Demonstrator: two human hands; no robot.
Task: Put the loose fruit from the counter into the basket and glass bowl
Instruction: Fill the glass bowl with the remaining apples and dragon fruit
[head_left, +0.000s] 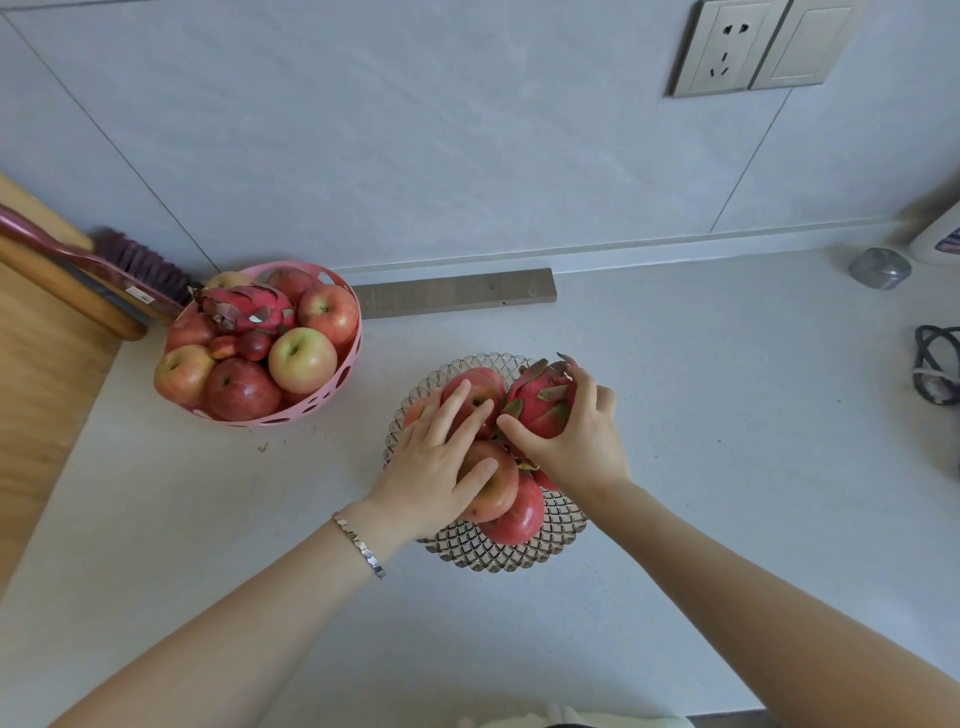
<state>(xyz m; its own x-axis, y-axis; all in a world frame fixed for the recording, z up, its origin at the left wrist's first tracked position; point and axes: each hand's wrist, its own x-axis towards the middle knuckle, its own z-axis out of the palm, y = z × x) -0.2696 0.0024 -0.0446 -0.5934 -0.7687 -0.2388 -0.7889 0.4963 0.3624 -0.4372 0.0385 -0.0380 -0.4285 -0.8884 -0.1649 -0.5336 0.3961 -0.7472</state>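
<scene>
a dragon fruit (540, 402) is held in the right hand (576, 441), fingers wrapped around it, at the far right side of the glass bowl (511, 558); its long axis is tilted toward the far rim. the left hand (441, 467) is laid flat and spread over the apples (511, 512) piled in the bowl, gripping nothing. the pink basket (343, 374), well apart to the left, is filled with apples and another dragon fruit. no loose fruit is seen on the counter (727, 415); the task is judged nearly complete.
</scene>
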